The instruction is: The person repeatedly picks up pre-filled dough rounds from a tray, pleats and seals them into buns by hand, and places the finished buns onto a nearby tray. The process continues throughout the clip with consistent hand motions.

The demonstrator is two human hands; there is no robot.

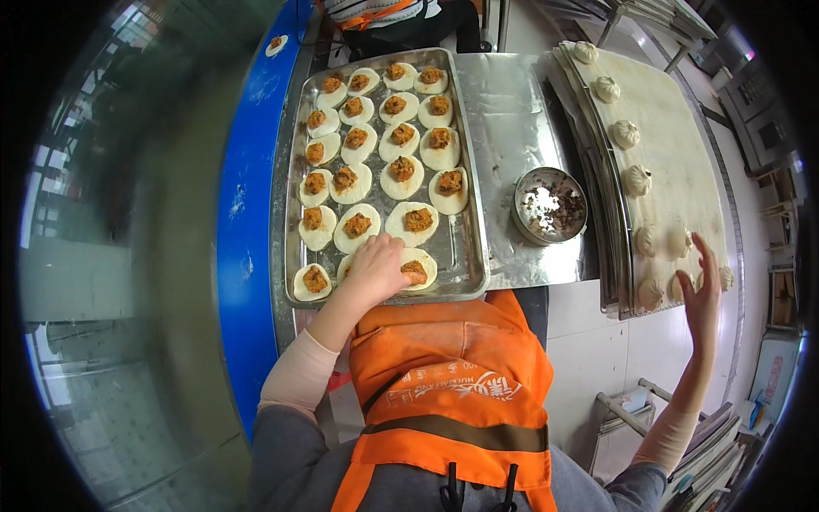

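My left hand (377, 265) rests over the near edge of the metal tray (481, 256), its fingers at a filled dough round (425, 275); whether it grips the dough cannot be told. Several flat dough rounds, each topped with a lump of orange-brown filling (419, 219), lie in rows on that tray. To the right, my right hand (702, 275) is held with thumb and fingers apart above the near end of a pale board (678, 160). Pleated buns (626, 134) stand along this board, with a slightly blurred one (679, 243) just left of my right fingertips.
A round metal bowl (550, 237) with dark filling scraps stands on the steel table (505, 128) between tray and board. A blue strip (249, 192) runs along the left, bearing one filled round (276, 45). Another person (409, 32) is beyond the tray. Stacked boards (592, 192) lie under the buns.
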